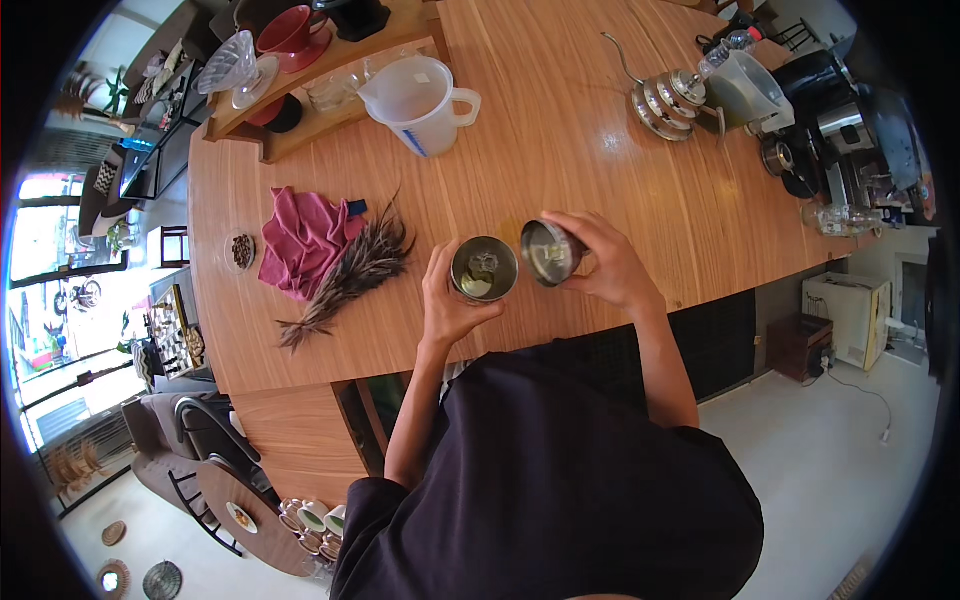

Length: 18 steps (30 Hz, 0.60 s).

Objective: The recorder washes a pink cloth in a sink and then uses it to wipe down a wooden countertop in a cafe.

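Observation:
My left hand point(448, 300) is wrapped around a metal shaker cup point(459, 259), whose open mouth faces up. Something pale and yellowish-green, apparently liquid with ice, lies at its bottom. Just to the right, my right hand point(611, 262) grips a second metal cup point(574, 251), tilted so that its mouth leans toward the first one. A little clear or pale content shows inside it. The two rims are close together but apart. Both cups are over the wooden table point(517, 180), near its front edge.
Left of the hands lie a feather-like duster point(360, 262), a pink cloth point(311, 240) and a small dish of coffee beans point(241, 252). Behind are a plastic measuring jug point(416, 105) and a wooden shelf point(330, 64) with drippers. A gooseneck kettle point(667, 105) stands back right.

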### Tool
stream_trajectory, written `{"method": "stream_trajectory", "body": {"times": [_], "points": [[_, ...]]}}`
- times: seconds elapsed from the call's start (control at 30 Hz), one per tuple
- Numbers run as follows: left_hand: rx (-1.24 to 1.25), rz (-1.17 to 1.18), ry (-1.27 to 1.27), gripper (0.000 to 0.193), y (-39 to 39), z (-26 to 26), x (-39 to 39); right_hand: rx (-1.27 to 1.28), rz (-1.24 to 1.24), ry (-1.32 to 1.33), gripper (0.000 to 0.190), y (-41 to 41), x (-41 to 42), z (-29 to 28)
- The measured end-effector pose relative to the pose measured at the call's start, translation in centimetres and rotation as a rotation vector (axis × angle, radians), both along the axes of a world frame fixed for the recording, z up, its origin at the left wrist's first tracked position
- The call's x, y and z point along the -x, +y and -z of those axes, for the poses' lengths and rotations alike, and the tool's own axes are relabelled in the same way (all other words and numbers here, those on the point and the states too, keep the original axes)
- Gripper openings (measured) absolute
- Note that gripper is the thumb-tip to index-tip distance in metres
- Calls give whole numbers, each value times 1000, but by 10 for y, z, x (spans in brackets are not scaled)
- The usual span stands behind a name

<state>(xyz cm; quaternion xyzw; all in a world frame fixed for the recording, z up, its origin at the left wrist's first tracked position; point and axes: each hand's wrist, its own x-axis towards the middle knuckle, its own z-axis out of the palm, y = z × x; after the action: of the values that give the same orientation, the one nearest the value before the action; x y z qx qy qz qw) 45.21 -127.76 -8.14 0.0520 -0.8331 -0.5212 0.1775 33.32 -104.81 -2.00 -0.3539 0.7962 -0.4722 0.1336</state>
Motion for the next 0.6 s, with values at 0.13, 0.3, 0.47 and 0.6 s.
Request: {"method": "stream_trajectory", "body": {"times": [0.13,0.3,0.47,0.6], "points": [[-10,-5,56,80,4,-5,-11,-253,-115,417,84,-24,-16,-27],[4,-36,96,81,6,-16,-28,-365,-217,633,83,-45,-44,-52],[-52,-37,156,88,-2,-16,-55,-355,-365,600,80,-65,-59,-73],[-102,-18,193,87,-3,-16,-69,-307,-498,457,70,-81,-70,-87]]}}
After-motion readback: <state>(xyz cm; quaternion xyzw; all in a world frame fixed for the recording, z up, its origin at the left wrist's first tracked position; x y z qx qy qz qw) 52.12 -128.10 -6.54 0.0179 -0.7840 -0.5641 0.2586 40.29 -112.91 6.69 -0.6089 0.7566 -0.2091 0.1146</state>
